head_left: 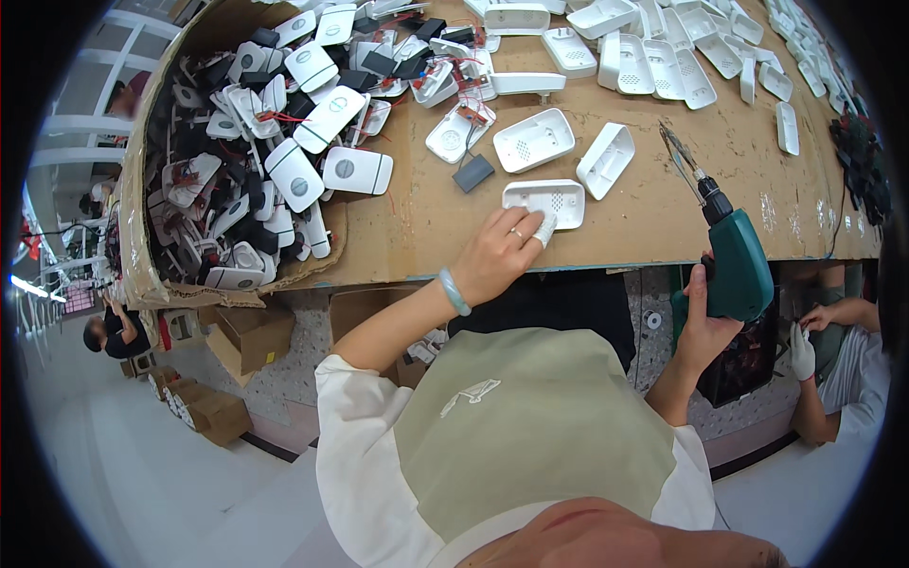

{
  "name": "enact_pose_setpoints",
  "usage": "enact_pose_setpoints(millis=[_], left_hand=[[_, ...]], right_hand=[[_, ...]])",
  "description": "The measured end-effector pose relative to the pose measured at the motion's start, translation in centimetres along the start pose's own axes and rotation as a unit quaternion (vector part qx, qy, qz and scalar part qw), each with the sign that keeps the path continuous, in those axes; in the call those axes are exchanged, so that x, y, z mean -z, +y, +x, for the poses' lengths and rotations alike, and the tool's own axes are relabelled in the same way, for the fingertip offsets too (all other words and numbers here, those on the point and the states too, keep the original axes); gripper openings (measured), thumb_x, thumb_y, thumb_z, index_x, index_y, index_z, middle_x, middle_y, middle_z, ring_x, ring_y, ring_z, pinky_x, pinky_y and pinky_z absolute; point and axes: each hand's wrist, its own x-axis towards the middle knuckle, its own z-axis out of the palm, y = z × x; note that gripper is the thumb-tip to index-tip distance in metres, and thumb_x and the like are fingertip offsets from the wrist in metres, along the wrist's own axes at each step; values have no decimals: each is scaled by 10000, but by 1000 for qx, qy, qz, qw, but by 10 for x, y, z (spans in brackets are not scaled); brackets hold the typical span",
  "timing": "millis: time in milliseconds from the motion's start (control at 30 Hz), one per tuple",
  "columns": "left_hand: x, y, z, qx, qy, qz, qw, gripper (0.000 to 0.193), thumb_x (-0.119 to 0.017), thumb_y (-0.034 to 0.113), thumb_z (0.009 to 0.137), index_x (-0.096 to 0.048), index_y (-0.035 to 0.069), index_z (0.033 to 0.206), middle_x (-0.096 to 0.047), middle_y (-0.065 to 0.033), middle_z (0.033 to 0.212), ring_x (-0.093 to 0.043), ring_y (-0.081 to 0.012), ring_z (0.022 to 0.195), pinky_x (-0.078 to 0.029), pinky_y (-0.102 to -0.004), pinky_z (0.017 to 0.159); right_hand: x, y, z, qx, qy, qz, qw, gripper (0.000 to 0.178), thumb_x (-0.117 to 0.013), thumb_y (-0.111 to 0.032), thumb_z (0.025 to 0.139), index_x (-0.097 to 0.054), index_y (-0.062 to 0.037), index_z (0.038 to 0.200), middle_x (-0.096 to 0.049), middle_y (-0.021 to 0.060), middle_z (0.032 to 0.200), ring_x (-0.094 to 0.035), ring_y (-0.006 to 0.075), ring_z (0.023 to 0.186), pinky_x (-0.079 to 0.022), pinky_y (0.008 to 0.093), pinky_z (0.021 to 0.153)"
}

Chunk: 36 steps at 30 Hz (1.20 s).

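My left hand [507,244], with white coverings on some fingertips, is closed at the near edge of a white plastic shell [565,203] with a perforated patch. Its fingertips hide part of that shell; whether a small part is between them cannot be seen. My right hand [705,327] is wrapped round the handle of a green soldering gun [741,265]. The gun's thin metal tip points up and away over the cardboard, right of the shells. Two more shells, one open side up [535,141] and one tilted [606,161], lie just beyond my left hand.
A cardboard box [151,204] at left is heaped with white units and red wires. A wired circuit board in a shell [461,133] trails a dark block [473,174]. Many white shells [653,66] crowd the far side. Another person's gloved hand [803,352] is at right.
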Motion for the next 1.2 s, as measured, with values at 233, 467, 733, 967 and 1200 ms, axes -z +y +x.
enact_pose_setpoints(millis=[233,467,733,967,1200], left_hand=[[37,-32,32,200,131,34,970,543,-748,387,851,-620,-65,1124,-669,-248,1037,-617,-369,963,-513,-482,840],[2,-106,96,382,6,175,907,236,-657,77,823,-568,-40,1008,-713,-219,919,-629,-392,979,-481,-513,840],[28,-92,15,397,158,-87,900,364,-670,37,894,-556,-26,1234,-672,-172,953,-661,-297,856,-536,-419,762],[38,-28,-15,362,231,-257,866,193,-615,-18,934,-697,-2,1107,-648,-73,987,-642,-153,895,-523,-279,794],[20,-4,3,159,90,-35,983,228,-705,14,817,-736,59,1038,-655,-117,945,-613,-314,865,-455,-431,842]], right_hand=[[1,4,-1,20,5,7,1000,290,-773,-35,892,-672,51,1149,-714,100,1074,-661,130,905,-541,267,785],[-4,1,-7,32,-20,-16,999,303,-774,-30,891,-664,45,1163,-713,99,1081,-665,154,934,-528,292,859],[5,1,-27,-34,-9,10,999,317,-807,-38,868,-664,31,1143,-706,79,1071,-656,138,933,-524,282,854],[7,2,-46,-6,-89,-3,996,411,-785,-13,876,-617,47,1246,-698,115,1133,-659,176,1001,-526,300,900],[-3,-1,-51,-1,-146,12,989,274,-792,-22,860,-654,27,1091,-643,47,960,-595,115,824,-480,239,741]])
